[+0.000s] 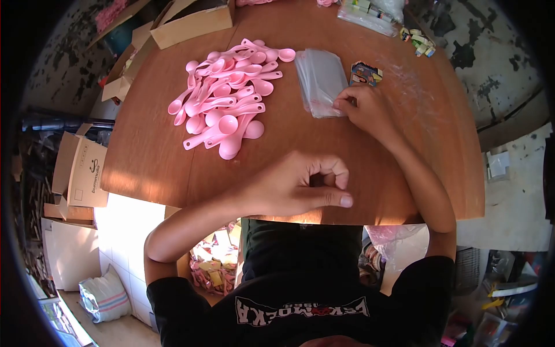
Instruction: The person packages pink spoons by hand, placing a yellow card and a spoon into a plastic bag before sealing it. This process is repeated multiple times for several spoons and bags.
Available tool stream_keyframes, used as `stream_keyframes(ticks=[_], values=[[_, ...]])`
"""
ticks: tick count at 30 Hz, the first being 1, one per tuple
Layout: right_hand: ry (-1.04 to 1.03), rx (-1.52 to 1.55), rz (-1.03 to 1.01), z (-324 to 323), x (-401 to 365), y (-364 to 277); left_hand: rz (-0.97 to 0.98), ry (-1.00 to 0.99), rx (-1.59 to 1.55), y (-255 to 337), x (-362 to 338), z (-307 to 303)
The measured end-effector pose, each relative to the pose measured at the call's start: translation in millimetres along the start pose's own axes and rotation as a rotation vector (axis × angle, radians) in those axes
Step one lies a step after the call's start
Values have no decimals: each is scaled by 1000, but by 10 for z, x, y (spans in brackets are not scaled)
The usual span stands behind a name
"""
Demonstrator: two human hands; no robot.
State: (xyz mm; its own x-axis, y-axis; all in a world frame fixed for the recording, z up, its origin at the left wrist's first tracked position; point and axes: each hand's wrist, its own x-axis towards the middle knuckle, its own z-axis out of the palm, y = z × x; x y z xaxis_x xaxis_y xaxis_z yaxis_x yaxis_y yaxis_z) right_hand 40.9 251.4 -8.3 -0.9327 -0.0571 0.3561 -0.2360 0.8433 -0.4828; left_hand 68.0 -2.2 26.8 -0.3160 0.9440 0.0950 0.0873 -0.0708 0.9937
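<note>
Our right hand (361, 107) pinches the edge of the clear bag stack (321, 81), prob. to lift the top one. Our left hand (300, 185) rests curled tight on the surface (150, 150), maybe empty. The pink spoons (228, 98) are piled beside the bags, w/in reach.

An open cardboard box (191, 23) is set at the far edge of the desk (150, 156). Flattened cartons (87, 170) are stacked on the floor at the left, with a striped sack (105, 298) laid nearby. Small colourful packets (419, 40) are scattered at the far right corner.
</note>
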Motion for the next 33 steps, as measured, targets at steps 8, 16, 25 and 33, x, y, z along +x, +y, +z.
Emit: stream_keyframes(ticks=[8, 16, 25, 33], values=[[458, 125, -18, -64, 47, -130, 69, 294, 502, -97, 236, -423], [262, 115, 29, -136, 71, -123, 337, 415, 856, -397, 601, -754], [78, 228, -59, -78, -116, -276, 431, 481, 908, -524, 675, -765], [191, 179, -7, 77, -140, -211, 278, 679, 745, -527, 608, -584]])
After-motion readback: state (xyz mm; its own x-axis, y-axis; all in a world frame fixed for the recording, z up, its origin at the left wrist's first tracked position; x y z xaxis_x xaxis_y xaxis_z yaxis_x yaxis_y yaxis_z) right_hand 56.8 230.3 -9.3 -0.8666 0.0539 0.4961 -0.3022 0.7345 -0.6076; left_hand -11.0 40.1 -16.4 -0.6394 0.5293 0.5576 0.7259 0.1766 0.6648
